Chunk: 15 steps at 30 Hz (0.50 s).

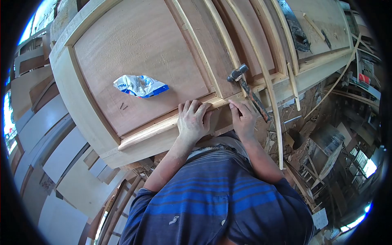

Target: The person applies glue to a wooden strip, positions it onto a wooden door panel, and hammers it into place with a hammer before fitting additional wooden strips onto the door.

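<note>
My left hand lies over the front wooden moulding of a panelled wooden door, fingers curled across it and gripping it near the panel's corner. My right hand is beside it at the corner joint, thumb and forefinger drawn together; whatever small thing is between them, if anything, I cannot make out. Just past the right hand a hammer rests across the frame, head away from me. On the door's pinkish panel lie a crumpled white and blue packet and a couple of small nails.
Long thin wooden strips run across the door and overhang its front edge. A handsaw lies on the far right panel. Stacked boards stand at left. Wood scraps and a wooden stand are on the right.
</note>
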### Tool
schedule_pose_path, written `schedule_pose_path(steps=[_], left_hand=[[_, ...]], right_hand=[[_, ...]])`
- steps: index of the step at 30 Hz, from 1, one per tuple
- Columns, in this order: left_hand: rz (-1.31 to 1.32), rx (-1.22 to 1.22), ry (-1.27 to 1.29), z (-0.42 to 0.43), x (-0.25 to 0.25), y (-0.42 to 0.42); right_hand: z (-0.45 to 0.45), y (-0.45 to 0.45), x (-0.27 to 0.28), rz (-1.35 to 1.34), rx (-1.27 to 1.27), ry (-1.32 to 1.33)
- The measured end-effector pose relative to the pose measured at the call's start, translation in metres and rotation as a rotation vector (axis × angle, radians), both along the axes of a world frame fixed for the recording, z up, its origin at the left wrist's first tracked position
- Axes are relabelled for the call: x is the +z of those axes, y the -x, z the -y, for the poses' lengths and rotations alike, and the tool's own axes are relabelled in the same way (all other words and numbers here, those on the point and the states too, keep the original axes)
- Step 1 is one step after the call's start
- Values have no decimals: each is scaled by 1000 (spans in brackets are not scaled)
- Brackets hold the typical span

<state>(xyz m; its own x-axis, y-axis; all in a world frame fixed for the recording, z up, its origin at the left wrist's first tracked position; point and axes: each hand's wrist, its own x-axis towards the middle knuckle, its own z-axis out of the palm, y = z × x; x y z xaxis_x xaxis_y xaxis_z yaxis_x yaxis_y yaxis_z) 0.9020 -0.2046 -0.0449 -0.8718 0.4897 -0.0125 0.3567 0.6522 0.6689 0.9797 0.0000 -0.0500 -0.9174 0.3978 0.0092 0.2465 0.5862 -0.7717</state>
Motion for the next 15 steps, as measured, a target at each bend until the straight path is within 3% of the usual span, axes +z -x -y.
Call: schedule_pose_path(steps=[15], left_hand=[[-50,-8,-3,-1,-1,0]], right_hand=[[-6,2,0,-41,39,-23]])
